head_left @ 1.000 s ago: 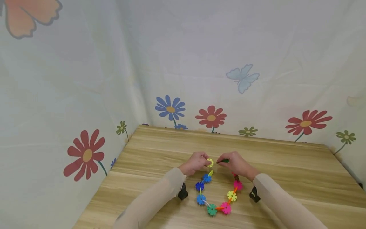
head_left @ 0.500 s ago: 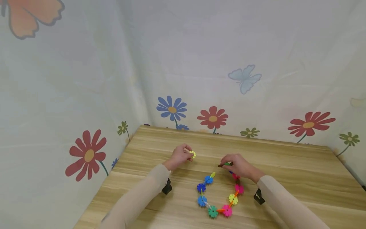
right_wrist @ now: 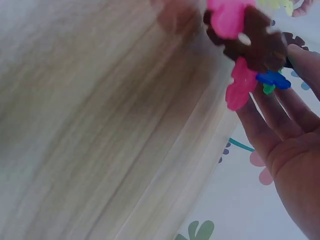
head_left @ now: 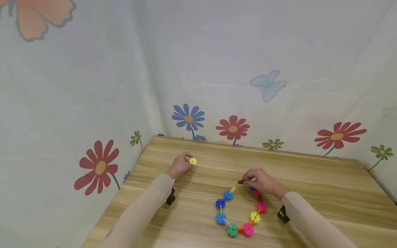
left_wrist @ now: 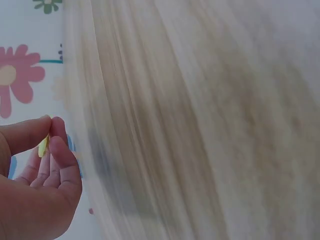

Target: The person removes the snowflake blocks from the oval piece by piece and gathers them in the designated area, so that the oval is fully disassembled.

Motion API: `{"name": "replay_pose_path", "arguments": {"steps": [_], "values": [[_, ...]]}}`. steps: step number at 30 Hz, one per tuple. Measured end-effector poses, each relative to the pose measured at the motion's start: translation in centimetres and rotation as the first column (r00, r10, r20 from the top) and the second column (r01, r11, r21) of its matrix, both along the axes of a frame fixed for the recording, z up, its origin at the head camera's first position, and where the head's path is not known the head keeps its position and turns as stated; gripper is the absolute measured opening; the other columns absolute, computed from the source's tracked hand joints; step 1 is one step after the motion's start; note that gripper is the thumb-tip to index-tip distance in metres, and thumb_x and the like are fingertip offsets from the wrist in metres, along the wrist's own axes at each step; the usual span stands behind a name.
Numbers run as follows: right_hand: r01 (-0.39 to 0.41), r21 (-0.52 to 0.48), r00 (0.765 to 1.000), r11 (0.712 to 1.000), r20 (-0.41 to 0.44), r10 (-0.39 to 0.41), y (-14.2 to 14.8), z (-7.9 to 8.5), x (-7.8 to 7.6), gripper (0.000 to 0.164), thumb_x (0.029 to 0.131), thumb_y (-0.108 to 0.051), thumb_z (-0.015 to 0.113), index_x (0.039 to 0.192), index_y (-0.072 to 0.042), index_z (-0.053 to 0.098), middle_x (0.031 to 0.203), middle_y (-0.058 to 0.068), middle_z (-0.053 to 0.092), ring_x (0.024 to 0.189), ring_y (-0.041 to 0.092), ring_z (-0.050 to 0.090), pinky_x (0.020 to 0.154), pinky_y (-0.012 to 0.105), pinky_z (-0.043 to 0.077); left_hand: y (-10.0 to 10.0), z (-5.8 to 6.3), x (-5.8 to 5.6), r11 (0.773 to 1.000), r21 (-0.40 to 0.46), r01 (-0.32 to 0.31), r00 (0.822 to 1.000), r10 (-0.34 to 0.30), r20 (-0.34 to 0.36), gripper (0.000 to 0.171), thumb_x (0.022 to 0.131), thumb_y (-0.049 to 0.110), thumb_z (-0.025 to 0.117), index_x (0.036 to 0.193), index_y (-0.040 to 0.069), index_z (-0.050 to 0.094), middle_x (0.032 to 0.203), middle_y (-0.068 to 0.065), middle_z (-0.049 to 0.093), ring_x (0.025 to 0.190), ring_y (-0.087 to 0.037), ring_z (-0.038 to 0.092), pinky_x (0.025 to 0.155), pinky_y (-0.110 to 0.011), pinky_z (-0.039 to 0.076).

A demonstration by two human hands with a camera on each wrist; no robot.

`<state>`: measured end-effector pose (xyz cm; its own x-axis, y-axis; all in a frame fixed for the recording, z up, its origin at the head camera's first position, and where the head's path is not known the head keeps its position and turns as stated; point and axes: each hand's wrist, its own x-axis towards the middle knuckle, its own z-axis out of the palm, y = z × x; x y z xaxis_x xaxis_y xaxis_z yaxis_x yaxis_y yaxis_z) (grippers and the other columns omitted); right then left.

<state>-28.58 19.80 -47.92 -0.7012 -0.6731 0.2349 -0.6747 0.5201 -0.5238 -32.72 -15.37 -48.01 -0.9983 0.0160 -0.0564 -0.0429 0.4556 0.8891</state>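
My left hand (head_left: pixel 180 164) pinches a small yellow notched snowflake disc (head_left: pixel 193 161) above the table's back left. In the left wrist view the disc (left_wrist: pixel 43 147) shows edge-on between thumb and fingertips. At the right, my right hand (head_left: pixel 261 181) grips the upper end of a chain of interlocked snowflake discs (head_left: pixel 233 229), with a brown disc (head_left: pixel 240 182) at its tip. The right wrist view shows a pink disc (right_wrist: pixel 240 87), a blue disc (right_wrist: pixel 274 80) and a larger-looking brown disc (right_wrist: pixel 257 45) by the fingers. The chain's other end is a yellow-green disc (head_left: pixel 233 190), apart from the right hand.
The chain lies as an open ring on the wood-grain table (head_left: pixel 192 213). A printed curtain (head_left: pixel 211 62) with flowers and butterflies stands behind the table and along its left side. Black wrist mounts (head_left: pixel 171 197) hang under both sleeves.
My left hand has moved left and back, away from the chain, carrying the yellow disc. My right hand stays near its place on the chain end, where the brown disc now shows at the tip.
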Motion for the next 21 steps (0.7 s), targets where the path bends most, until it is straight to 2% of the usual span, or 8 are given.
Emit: {"name": "replay_pose_path", "arguments": {"steps": [8, 14, 19, 21], "values": [[0.023, 0.020, 0.999, 1.000, 0.038, -0.024, 0.0, 0.1, 0.3, 0.009, 0.085, -0.007, 0.070, 0.092, -0.012, 0.071, 0.093, -0.004, 0.067, 0.086, 0.015, 0.062, 0.073, 0.034, 0.052, -1.6, -0.7, -0.8, 0.996, -0.079, -0.034, 0.999, 0.034, -0.010, 0.038, 0.074, -0.012, 0.069, 0.110, 0.000, 0.059, 0.091, -0.015, 0.061, 0.075, -0.019, 0.055, 0.061, -0.025, 0.047], [0.007, -0.007, 1.000, 1.000, 0.013, -0.007, 0.2, -0.1, 0.4, 0.008, 0.084, -0.004, 0.070, 0.091, -0.009, 0.071, 0.092, 0.000, 0.068, 0.085, 0.016, 0.063, 0.069, 0.035, 0.053, -2.5, -0.9, -1.2, 0.986, -0.152, -0.064, 0.998, 0.061, -0.027, 0.039, 0.074, -0.011, 0.066, 0.111, -0.001, 0.060, 0.098, -0.017, 0.061, 0.086, -0.025, 0.057, 0.071, -0.032, 0.048], [0.015, 0.016, 1.000, 1.000, 0.023, -0.015, 0.3, -0.4, 0.1, 0.008, 0.085, -0.008, 0.070, 0.092, -0.013, 0.071, 0.093, -0.003, 0.067, 0.086, 0.016, 0.063, 0.071, 0.034, 0.053, -3.2, -1.2, -1.7, 0.972, -0.214, -0.099, 0.995, 0.090, -0.051, 0.038, 0.074, -0.011, 0.064, 0.111, -0.001, 0.060, 0.100, -0.018, 0.063, 0.090, -0.028, 0.058, 0.076, -0.037, 0.048], [0.022, 0.029, 0.999, 0.999, 0.028, -0.023, 0.3, -0.5, 0.0, 0.008, 0.086, -0.009, 0.070, 0.092, -0.014, 0.071, 0.093, -0.004, 0.067, 0.087, 0.015, 0.063, 0.072, 0.033, 0.052, -3.5, -1.4, -2.0, 0.959, -0.266, -0.103, 0.993, 0.085, -0.076, 0.037, 0.073, -0.010, 0.064, 0.110, -0.001, 0.061, 0.099, -0.018, 0.064, 0.090, -0.029, 0.059, 0.077, -0.038, 0.048]]}}
